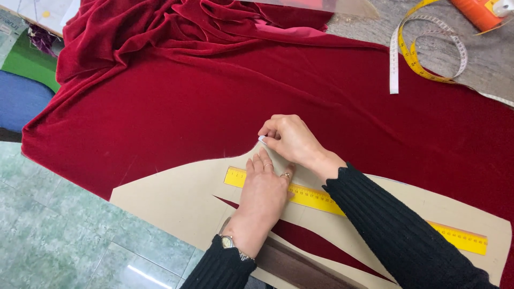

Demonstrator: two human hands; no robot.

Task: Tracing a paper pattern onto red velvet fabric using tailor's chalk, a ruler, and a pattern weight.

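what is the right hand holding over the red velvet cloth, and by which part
The right hand pinches a small white piece of chalk by its back end; only the tip shows.

— Were there any packages, labels, signs or screens on the desk [482, 59]?

— No screens or signs. At the top right edge stood part of an orange container [476, 12] with a whitish cap end, cut off by the frame; whether it was a package of some kind I could not tell.

— Anything at the top left?

— A pale printed sheet or box corner [12, 24] showed at the left edge, greyish with faint markings, too small to identify. Nothing else of that sort was visible.
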